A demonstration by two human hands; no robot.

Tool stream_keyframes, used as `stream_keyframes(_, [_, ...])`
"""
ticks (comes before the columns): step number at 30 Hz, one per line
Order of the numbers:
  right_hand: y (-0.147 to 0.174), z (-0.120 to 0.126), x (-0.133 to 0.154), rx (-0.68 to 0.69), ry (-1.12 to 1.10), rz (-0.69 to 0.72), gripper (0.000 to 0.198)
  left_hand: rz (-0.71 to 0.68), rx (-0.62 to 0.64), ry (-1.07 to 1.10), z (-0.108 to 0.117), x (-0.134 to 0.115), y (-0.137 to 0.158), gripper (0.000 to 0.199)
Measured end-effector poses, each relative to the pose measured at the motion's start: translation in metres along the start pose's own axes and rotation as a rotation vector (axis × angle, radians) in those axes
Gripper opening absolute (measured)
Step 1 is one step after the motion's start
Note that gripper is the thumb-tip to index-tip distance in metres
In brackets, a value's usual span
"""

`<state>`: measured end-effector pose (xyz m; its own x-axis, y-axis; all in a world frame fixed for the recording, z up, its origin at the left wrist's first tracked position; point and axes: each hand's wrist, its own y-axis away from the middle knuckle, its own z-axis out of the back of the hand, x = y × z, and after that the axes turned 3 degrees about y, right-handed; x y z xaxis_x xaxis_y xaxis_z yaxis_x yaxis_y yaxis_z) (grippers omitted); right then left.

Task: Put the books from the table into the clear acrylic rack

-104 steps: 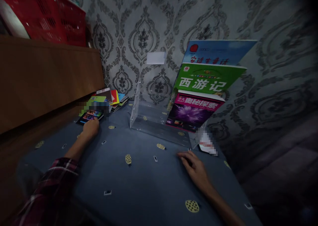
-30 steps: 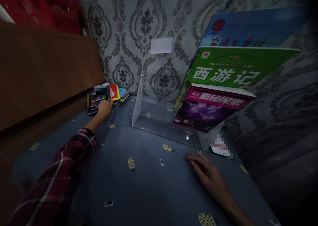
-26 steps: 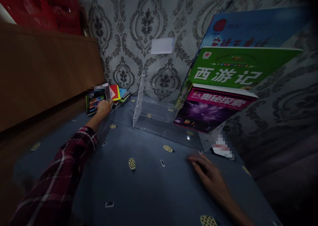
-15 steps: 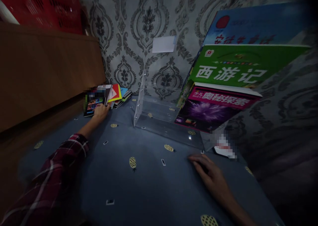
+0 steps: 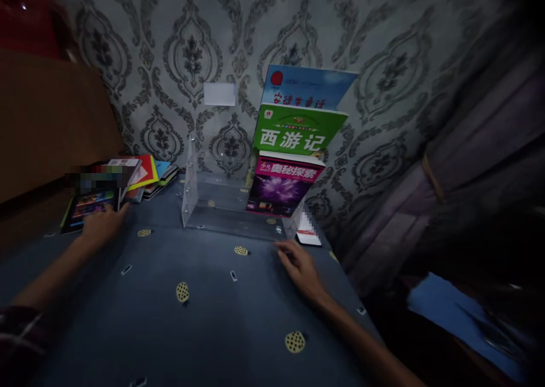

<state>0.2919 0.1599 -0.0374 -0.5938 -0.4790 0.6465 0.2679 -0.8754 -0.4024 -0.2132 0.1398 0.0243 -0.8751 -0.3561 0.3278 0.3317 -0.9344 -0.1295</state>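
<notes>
My left hand point(image 5: 101, 223) rests on the lower edge of a dark book point(image 5: 91, 204) with a colourful cover, thumb and fingers apart. This book lies at the front of a pile that also holds a red and yellow book point(image 5: 145, 171) and a blue one point(image 5: 160, 168). My right hand point(image 5: 301, 266) is on the cloth, loosely curled with a gap between thumb and fingers, holding nothing. Behind it a clear stepped stand point(image 5: 230, 228) carries a purple book point(image 5: 281, 188), a green book point(image 5: 298, 129) and a blue book point(image 5: 310, 83), one behind another.
A dark blue tablecloth point(image 5: 213, 319) with pineapple prints covers the table. Right of the stand lies a white item with a dark edge point(image 5: 309, 234), partly blurred out. A wooden cabinet point(image 5: 51, 120) stands left, a curtain point(image 5: 409, 205) right. The patterned wall is close behind.
The view has swung right and looks from farther off, so the stand appears smaller and more to the left. My left hand is still at the dark book, my right still near the stand.
</notes>
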Motion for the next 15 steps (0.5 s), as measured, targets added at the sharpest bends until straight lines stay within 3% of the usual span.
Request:
stream_keyframes(4, [-0.032,0.035,0.016,-0.255,0.043,0.052,0.031,-0.046,-0.033,0.072,0.028,-0.026,0.011,0.049])
stream_keyframes(8, [-0.081,0.068,0.040,-0.584,0.064,0.092,0.051,-0.232,-0.142,0.282,0.071,-0.079,0.017,0.040])
stream_keyframes(12, [-0.120,0.073,0.052,-0.627,-0.128,0.052,0.054,-0.633,-0.347,0.868,0.116,-0.156,0.018,0.041])
stream_keyframes(15, [-0.133,0.066,0.045,-0.598,-0.154,0.016,0.051,-0.747,-0.431,1.139,0.133,-0.214,0.014,0.051])
